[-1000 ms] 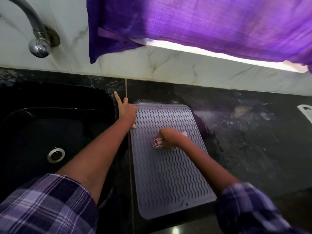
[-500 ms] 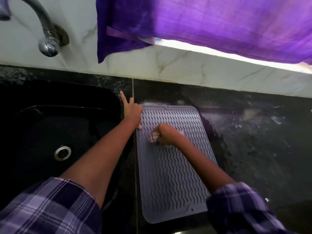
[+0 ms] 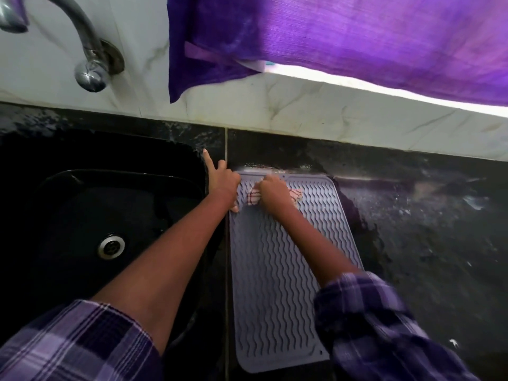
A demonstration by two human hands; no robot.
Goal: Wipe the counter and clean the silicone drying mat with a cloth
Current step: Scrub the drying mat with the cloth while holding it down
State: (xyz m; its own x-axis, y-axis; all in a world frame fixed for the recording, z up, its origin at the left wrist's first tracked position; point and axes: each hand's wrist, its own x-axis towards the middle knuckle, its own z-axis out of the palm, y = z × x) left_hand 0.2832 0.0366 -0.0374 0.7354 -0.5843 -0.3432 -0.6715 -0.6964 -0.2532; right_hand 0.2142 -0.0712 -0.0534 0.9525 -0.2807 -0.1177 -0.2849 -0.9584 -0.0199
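Observation:
A grey silicone drying mat (image 3: 277,270) with wavy ridges lies on the dark, wet counter (image 3: 426,243), just right of the sink. My right hand (image 3: 273,189) is closed on a white cloth with red stripes (image 3: 254,198) and presses it onto the mat's far left part, close to the far edge. My left hand (image 3: 222,180) rests on the mat's far left corner, fingers spread, with the forefinger pointing away over the sink rim. The cloth shows on both sides of my right hand.
A black sink (image 3: 90,215) with a metal drain (image 3: 112,246) lies to the left. A chrome tap (image 3: 85,50) sticks out of the marble wall (image 3: 302,105) above it. A purple curtain (image 3: 343,37) hangs over the counter's back.
My right hand has slid the cloth from the middle of the mat up towards its far edge. My left hand has stayed on the mat's far left corner.

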